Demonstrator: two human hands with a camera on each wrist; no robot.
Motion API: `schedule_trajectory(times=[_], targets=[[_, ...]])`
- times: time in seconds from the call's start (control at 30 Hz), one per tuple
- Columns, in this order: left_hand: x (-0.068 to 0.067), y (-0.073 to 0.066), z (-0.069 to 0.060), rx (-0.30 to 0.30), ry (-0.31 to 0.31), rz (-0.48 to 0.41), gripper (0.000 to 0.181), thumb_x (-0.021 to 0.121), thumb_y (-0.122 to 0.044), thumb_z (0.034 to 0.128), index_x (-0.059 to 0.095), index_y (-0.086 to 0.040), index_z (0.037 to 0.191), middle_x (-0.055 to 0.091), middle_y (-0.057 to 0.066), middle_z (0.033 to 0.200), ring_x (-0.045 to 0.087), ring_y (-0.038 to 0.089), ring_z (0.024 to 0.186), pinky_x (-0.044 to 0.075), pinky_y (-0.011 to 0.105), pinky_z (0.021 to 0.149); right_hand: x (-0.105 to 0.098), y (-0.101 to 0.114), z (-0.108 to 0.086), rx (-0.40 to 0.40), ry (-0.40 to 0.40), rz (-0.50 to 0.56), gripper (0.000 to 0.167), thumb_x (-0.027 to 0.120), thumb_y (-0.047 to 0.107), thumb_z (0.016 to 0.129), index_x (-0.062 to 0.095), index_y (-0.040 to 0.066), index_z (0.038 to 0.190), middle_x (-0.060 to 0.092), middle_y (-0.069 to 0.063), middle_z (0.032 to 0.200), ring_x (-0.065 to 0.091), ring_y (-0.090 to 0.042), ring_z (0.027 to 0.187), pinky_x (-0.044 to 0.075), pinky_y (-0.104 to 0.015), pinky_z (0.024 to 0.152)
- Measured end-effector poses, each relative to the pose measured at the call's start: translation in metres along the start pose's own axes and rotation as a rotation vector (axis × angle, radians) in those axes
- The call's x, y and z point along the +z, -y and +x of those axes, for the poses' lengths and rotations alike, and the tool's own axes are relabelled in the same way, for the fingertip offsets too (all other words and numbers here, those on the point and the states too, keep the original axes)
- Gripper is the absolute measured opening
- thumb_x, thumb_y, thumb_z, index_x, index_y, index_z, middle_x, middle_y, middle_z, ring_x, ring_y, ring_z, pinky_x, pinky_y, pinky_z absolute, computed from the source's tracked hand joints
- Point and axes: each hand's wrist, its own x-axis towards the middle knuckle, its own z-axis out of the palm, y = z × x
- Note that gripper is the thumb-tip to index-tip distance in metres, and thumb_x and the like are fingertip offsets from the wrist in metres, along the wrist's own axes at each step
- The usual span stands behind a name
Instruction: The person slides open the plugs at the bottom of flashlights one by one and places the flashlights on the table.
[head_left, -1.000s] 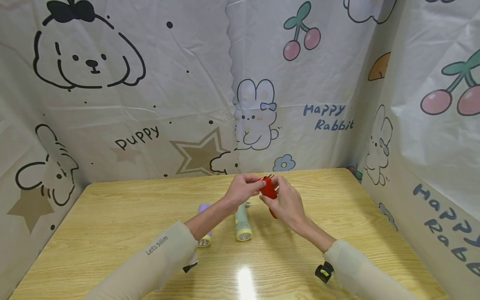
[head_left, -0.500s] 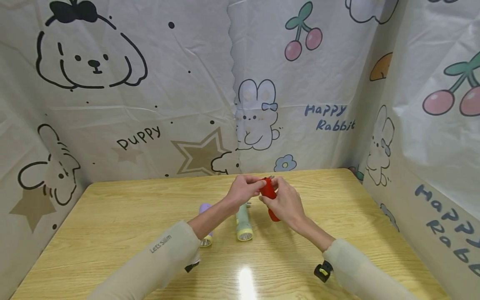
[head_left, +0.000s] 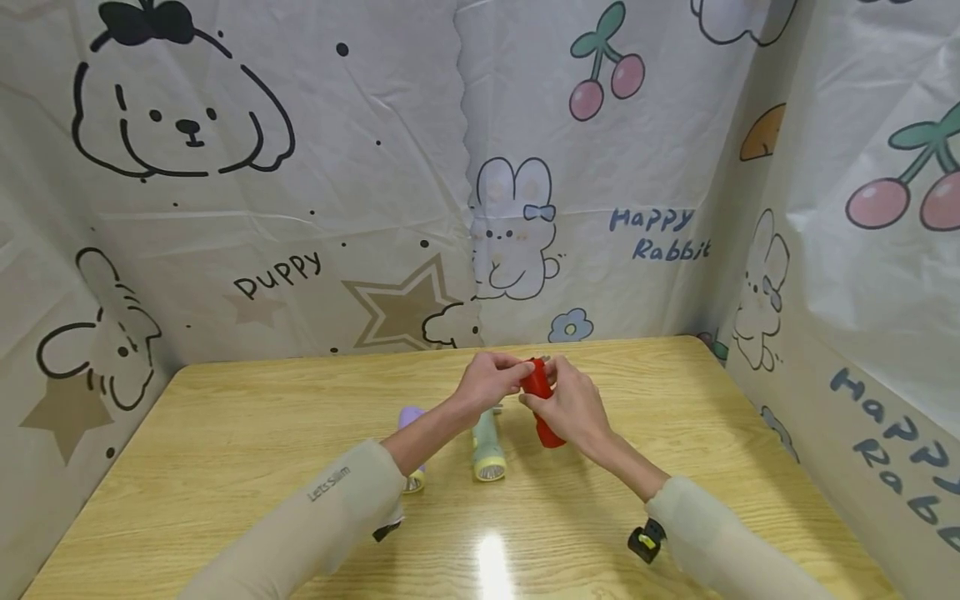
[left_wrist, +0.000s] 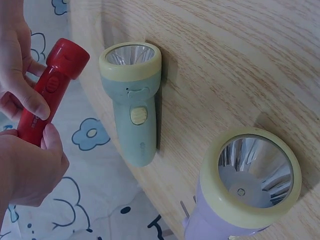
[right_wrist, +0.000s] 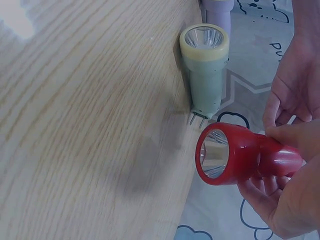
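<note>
Both hands hold a red flashlight (head_left: 536, 385) above the far part of the table, its lamp end tilted down toward the person. My left hand (head_left: 486, 387) pinches its tail end between thumb and fingers. My right hand (head_left: 576, 407) grips the body, its thumb (left_wrist: 35, 104) lying along the side below the switch. Short metal prongs (head_left: 546, 358) peek out at the tail, mostly hidden by fingers. A green flashlight (head_left: 487, 446) with a yellow rim lies below the hands, prongs out at its tail. Left of it, a purple flashlight (left_wrist: 207, 220) is partly covered by my left forearm in the head view.
The wooden table (head_left: 285, 433) reaches back to a white printed cloth (head_left: 375, 167) hung behind it and along both sides. A light glare (head_left: 491, 567) shows on the near tabletop. A black strap device (head_left: 647, 542) hangs at the right wrist.
The red flashlight has turned slightly in the hands, so more of its lamp end shows below the right hand. Less of its prongs is visible. Both hands stay almost in place.
</note>
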Motion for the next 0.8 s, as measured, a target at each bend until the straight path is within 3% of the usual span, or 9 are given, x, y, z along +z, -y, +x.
schedule_trajectory(times=[0.37, 0.8], targets=[[0.003, 0.0028, 0.0035, -0.014, 0.007, 0.055, 0.025, 0.067, -0.02, 0.0973, 0.073, 0.003, 0.104, 0.071, 0.009, 0.1, 0.066, 0.021, 0.088, 0.055, 0.043, 0.09, -0.001, -0.0002, 0.0003, 0.114, 0.057, 0.014, 0.047, 0.085, 0.022, 0.08, 0.057, 0.0, 0.11, 0.065, -0.01, 0.094, 0.064, -0.024, 0.08, 0.06, -0.038, 0.07], [0.0073, 0.001, 0.0053, -0.012, -0.03, 0.107, 0.025, 0.066, -0.021, 0.0981, 0.074, 0.003, 0.103, 0.07, 0.009, 0.098, 0.065, 0.021, 0.085, 0.057, 0.039, 0.086, -0.0026, 0.0003, 0.0013, 0.125, 0.069, 0.022, 0.045, 0.085, 0.021, 0.08, 0.056, -0.001, 0.106, 0.066, -0.014, 0.094, 0.065, -0.024, 0.076, 0.061, -0.038, 0.067]])
